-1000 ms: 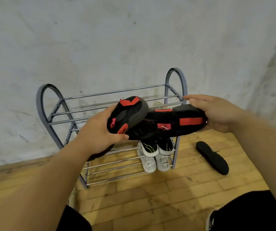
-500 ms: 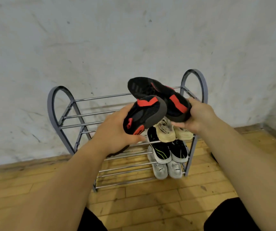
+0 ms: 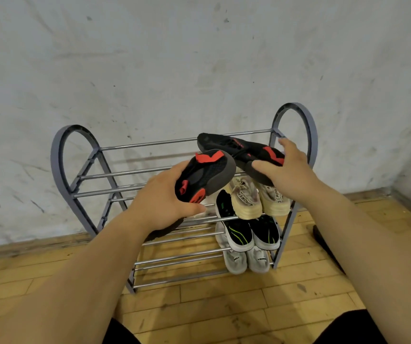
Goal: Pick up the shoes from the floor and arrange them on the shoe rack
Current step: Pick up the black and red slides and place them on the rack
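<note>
Centre frame: right hand (image 3: 289,170) grips a black-red shoe (image 3: 239,150) over the rack (image 3: 187,140) top; left hand (image 3: 159,202) clamps its mate (image 3: 204,175). The tilted shoe could slip between the bars, or knock the beige pair (image 3: 256,197) below.

**Bare forearms, dark legwear**

Both forearms are seen bare from elbow to wrist; no sleeves, watches, bands or rings are shown. The left hand (image 3: 161,198) and right hand (image 3: 287,170) are uncovered, without gloves. Black fabric (image 3: 343,328) is worn over the legs, glimpsed at the bottom edge.
</note>
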